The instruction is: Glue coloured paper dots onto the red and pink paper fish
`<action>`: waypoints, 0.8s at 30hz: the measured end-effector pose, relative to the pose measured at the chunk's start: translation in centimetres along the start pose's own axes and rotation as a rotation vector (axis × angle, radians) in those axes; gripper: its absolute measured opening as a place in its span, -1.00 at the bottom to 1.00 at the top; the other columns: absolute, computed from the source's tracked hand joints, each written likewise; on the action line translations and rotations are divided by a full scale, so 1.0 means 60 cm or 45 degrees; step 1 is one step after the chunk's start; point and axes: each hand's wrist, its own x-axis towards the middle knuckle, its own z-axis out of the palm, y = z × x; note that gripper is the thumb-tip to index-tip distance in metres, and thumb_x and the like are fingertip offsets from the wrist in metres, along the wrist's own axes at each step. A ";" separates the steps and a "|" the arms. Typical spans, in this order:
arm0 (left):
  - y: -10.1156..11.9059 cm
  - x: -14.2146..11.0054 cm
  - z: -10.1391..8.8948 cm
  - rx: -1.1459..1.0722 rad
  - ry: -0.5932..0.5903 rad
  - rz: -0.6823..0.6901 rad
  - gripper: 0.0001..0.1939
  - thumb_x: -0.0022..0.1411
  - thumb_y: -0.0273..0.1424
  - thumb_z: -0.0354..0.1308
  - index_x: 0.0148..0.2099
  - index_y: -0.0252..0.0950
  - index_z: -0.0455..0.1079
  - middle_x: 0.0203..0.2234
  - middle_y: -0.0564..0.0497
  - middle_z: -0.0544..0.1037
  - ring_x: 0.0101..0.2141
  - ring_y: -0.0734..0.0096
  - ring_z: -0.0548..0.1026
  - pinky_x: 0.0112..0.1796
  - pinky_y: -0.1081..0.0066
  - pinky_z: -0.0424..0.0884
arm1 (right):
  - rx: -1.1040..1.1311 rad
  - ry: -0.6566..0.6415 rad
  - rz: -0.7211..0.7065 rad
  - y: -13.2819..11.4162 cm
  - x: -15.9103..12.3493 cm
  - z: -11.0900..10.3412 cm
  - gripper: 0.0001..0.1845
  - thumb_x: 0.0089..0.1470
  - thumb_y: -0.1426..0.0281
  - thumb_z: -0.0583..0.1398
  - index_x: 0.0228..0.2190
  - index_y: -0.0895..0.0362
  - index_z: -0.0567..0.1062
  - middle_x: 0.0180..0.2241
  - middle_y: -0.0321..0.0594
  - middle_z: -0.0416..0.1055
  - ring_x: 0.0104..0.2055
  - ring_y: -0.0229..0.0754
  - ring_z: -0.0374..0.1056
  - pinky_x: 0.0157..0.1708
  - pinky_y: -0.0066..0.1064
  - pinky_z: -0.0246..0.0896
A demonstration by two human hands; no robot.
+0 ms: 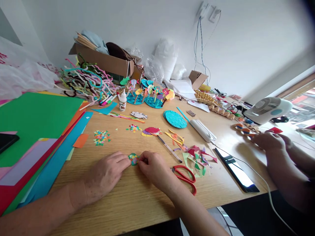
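Observation:
A small green paper cutout (133, 158) covered with bits of coloured paper lies on the table between my hands. My left hand (108, 173) rests on the tabletop, its closed fingertips holding the cutout's left edge. Curled at the right edge, my right hand (156, 168) pinches the cutout between thumb and forefinger; whether a loose bit sits in that pinch is hidden. Red-handled scissors (184, 175) lie partly behind my right forearm. Beyond my hands are a pile of paper bits (101, 137), a smaller pile of coloured dots (134, 128), paper fish shapes (152, 131) and a pen (169, 148).
Coloured paper sheets (36, 121) are stacked at left. A glue bottle (122, 101), blue discs (175, 119) and pipe cleaners (86, 80) stand or lie farther back. Paper scraps (197, 160), a phone (236, 170) and a cable are at right, near another person's hands (270, 141).

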 end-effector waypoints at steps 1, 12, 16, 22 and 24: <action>0.000 0.000 0.000 0.002 0.001 0.002 -0.64 0.06 -0.71 -0.18 -0.29 -0.29 0.37 -0.35 -0.02 0.50 -0.27 0.31 0.43 -0.21 0.36 0.41 | -0.001 0.004 0.001 0.000 0.000 0.000 -0.82 -0.07 0.51 0.09 -0.49 0.16 0.51 -0.48 -0.20 0.47 -0.45 -0.27 0.27 -0.49 -0.49 -0.01; -0.002 -0.005 0.008 -0.047 0.066 0.000 -0.64 0.05 -0.69 -0.18 -0.30 -0.28 0.38 -0.34 -0.03 0.50 -0.27 0.29 0.42 -0.21 0.31 0.42 | -0.092 0.016 0.006 -0.005 0.000 0.002 -0.82 -0.05 0.49 0.11 -0.47 0.15 0.53 -0.49 -0.20 0.48 -0.45 -0.25 0.28 -0.47 -0.47 -0.01; -0.002 -0.006 0.009 -0.027 0.079 0.016 -0.66 0.06 -0.69 -0.17 -0.31 -0.28 0.37 -0.35 -0.04 0.50 -0.28 0.28 0.43 -0.22 0.31 0.43 | -0.109 0.021 0.017 -0.009 -0.003 0.002 -0.80 -0.05 0.50 0.09 -0.45 0.15 0.53 -0.44 -0.17 0.50 -0.41 -0.23 0.31 -0.45 -0.47 0.02; -0.002 -0.006 0.009 0.023 0.112 0.040 -0.65 0.04 -0.70 -0.18 -0.32 -0.28 0.37 -0.35 -0.04 0.50 -0.28 0.27 0.44 -0.25 0.33 0.42 | -0.137 0.048 0.006 -0.009 -0.005 0.005 -0.81 -0.04 0.48 0.09 -0.46 0.15 0.51 -0.43 -0.15 0.50 -0.40 -0.22 0.32 -0.45 -0.46 0.01; -0.002 -0.005 0.009 0.028 0.116 0.047 -0.65 0.05 -0.70 -0.18 -0.32 -0.28 0.37 -0.36 -0.04 0.50 -0.29 0.27 0.44 -0.25 0.33 0.42 | -0.150 0.056 0.001 -0.008 -0.005 0.006 -0.82 -0.04 0.48 0.09 -0.47 0.15 0.50 -0.44 -0.15 0.50 -0.41 -0.22 0.32 -0.46 -0.46 -0.01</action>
